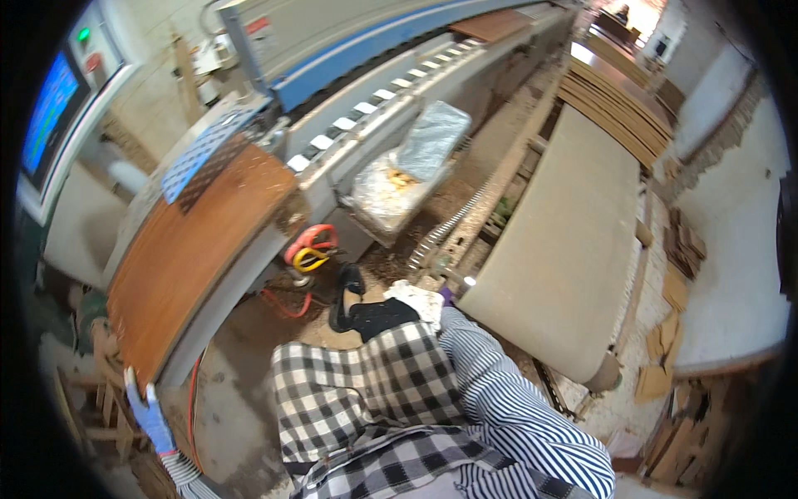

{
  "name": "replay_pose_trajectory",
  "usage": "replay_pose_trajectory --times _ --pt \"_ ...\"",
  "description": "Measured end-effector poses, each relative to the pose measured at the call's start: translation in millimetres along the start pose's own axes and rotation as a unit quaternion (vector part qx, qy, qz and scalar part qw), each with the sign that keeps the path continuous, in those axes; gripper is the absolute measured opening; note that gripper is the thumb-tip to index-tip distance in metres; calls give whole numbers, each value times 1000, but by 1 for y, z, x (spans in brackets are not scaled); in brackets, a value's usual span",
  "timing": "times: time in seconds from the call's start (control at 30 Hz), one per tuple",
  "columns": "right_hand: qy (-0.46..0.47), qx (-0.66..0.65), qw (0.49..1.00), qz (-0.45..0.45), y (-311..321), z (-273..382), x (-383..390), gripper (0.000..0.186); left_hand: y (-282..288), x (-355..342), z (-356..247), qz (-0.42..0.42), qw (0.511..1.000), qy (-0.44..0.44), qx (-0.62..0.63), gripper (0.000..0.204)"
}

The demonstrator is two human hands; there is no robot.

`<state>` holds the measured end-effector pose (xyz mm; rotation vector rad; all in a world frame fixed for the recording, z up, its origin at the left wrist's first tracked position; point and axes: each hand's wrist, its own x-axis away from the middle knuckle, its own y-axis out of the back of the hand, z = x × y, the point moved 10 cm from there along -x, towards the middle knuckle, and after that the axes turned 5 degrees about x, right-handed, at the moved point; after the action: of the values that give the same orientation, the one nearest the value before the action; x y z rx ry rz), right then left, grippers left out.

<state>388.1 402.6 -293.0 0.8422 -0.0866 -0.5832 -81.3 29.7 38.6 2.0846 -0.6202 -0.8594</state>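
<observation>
A blue glove with pale fingertips covers my left hand (150, 417), at the lower left. Its fingers are spread and reach up to the near end of a brown wood-grain panel (204, 241); whether they touch it I cannot tell. The panel lies on the machine's pale bed, dusted with chips. From the lower right my striped right sleeve reaches forward, and only a small purple patch of my right hand (447, 296) shows at its end. Beside that patch is a crumpled white cloth (420, 301). The right fingers are hidden.
A long machine (366, 58) with a blue strip runs away along the left. Red and yellow hoses (312, 249) hang near my foot. To the right stands a conveyor belt (565, 241), with stacked brown panels (619, 108) beyond. A lit screen (50, 116) is at far left.
</observation>
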Motion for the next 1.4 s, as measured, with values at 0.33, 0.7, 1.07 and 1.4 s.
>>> replay_pose_trajectory --times 0.33,0.7,1.07,1.4 --pt "-34 -59 990 124 -23 -43 7 38 0 6 -22 -53 989 35 137 45" --pt "315 -522 781 -134 -51 -116 33 33 -2 -4 -30 -48 987 41 151 44" --pt "224 -293 922 -122 -44 -105 24 33 1 -5 -29 -39 987 52 150 46" --pt "300 -525 795 -60 -4 -48 28 83 -16 -14 -64 -66 982 63 167 58"
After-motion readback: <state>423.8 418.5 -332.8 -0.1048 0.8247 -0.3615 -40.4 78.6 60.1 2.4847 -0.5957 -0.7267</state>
